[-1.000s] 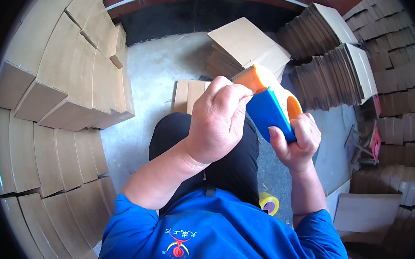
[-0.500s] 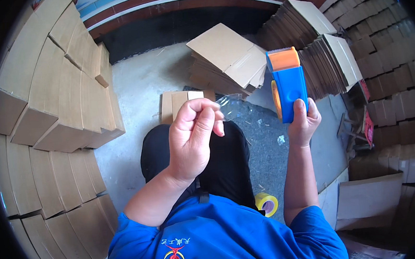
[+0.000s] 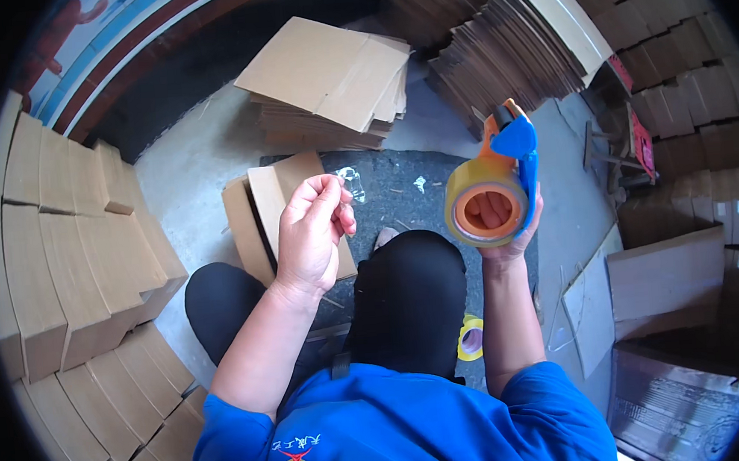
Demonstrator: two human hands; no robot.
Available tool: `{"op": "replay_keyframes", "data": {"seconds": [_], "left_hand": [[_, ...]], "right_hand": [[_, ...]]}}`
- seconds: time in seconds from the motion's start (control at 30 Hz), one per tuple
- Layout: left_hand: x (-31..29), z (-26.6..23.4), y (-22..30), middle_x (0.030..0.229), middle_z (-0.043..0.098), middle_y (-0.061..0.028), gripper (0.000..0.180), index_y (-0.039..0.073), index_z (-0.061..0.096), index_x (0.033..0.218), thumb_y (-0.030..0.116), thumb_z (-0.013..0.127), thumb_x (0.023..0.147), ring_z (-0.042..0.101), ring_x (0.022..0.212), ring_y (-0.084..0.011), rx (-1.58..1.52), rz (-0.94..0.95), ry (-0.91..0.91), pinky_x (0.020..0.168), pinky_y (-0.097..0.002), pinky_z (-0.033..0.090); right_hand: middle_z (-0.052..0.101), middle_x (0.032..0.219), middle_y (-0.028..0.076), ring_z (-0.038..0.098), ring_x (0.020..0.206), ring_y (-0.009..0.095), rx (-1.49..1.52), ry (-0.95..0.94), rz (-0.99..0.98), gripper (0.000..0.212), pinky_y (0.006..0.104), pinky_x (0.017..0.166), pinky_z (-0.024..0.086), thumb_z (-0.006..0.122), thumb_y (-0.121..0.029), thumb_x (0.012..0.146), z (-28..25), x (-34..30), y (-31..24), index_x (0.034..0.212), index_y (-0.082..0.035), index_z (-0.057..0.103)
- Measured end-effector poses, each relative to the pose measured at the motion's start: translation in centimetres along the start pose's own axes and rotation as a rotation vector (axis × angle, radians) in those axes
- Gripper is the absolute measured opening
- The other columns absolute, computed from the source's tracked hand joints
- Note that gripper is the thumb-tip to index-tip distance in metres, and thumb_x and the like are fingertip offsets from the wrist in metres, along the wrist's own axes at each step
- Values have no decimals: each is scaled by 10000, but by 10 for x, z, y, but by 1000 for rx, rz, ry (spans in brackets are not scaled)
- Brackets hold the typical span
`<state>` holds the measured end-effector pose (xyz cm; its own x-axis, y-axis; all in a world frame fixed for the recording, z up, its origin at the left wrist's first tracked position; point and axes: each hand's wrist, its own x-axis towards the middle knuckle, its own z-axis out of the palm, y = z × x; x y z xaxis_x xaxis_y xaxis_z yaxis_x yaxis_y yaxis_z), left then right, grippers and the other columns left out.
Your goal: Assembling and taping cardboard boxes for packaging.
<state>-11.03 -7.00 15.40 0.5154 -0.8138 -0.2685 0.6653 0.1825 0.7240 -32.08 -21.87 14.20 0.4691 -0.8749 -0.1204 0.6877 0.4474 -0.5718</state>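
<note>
Left grip [image 3: 309, 245]: thumb and fingertips pinched together, apparently on a small scrap of clear film [image 3: 350, 184]. Right grip [image 3: 516, 242]: wrapped round a blue-and-orange plastic tape dispenser [image 3: 513, 141], fingers showing through the core.

Done, as I read it: roll of yellowish clear tape [image 3: 460, 197] mounted on the dispenser. Left, my judgement: brown cardboard carton [image 3: 283, 185] just beyond my left grip shows a dark gap between panels; no tape on it that I can make out.

Surface: dark grey mat [image 3: 391, 171] below both grips, whitish scrap [image 3: 420, 184] lying between them. Bright yellow tape roll [image 3: 470, 321] nearer the body than my right grip.

Room: pile of flat brown cardboard [image 3: 311, 63] beyond both grips; stacked brown cartons [image 3: 89, 267] left of the left grip; bundled cardboard sheets [image 3: 511, 45] beyond the right; pale concrete floor [image 3: 169, 189] past the mat.
</note>
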Motion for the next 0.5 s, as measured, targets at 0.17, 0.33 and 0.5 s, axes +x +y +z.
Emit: {"op": "replay_keyframes", "data": {"seconds": [0.17, 0.33, 0.5], "left_hand": [[56, 18, -72, 854, 591, -9, 117, 69, 568, 1011, 185, 572, 1001, 540, 658, -65, 88, -207, 23, 594, -221, 445], [127, 15, -157, 868, 581, 3, 116, 121, 562, 1058, 186, 598, 968, 525, 687, -104, 356, -544, 274, 615, -265, 436], [193, -34, -252, 881, 581, 2, 129, 131, 555, 1096, 166, 558, 972, 515, 694, -104, 551, -759, 460, 565, -278, 419]], "right_hand": [[567, 1343, 133, 571, 1198, 324, 234, -56, -8, 606, 496, 1025, 463, 537, -531, 918, -76, 27, -19, 1371, -129, 512], [604, 1286, 144, 602, 1153, 322, 141, 106, 1, 595, 497, 992, 495, 547, -519, 919, -117, 38, -27, 1335, -95, 527], [651, 1193, 139, 629, 1051, 302, 204, 323, 69, 536, 474, 922, 525, 588, -487, 912, -176, 41, -13, 1244, -66, 604]]}}
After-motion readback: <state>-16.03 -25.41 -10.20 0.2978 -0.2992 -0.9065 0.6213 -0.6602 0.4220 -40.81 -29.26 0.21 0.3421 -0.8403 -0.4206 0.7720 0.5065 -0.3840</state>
